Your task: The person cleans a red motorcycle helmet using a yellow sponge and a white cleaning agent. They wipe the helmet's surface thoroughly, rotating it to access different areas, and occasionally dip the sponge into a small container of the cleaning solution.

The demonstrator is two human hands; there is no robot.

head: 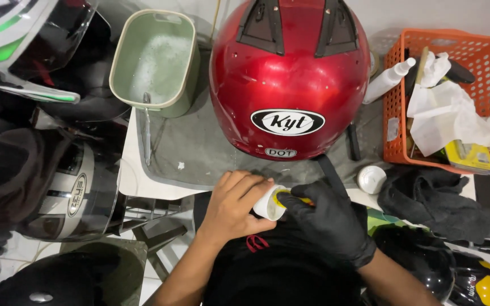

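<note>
The bare left hand (pixel 235 205) grips a small white jar (pixel 270 205) while the gloved right hand (pixel 325 222) pinches a yellow sponge (pixel 291 198) at its mouth, so a hard push might tip the jar and spill it.

We see little free room: the red helmet (pixel 288 79) blocks the way just ahead of our hands, the green tub (pixel 155 56) stands left, the orange basket (pixel 448 96) right. Only the grey mat (pixel 194 150) between stays passable.
</note>
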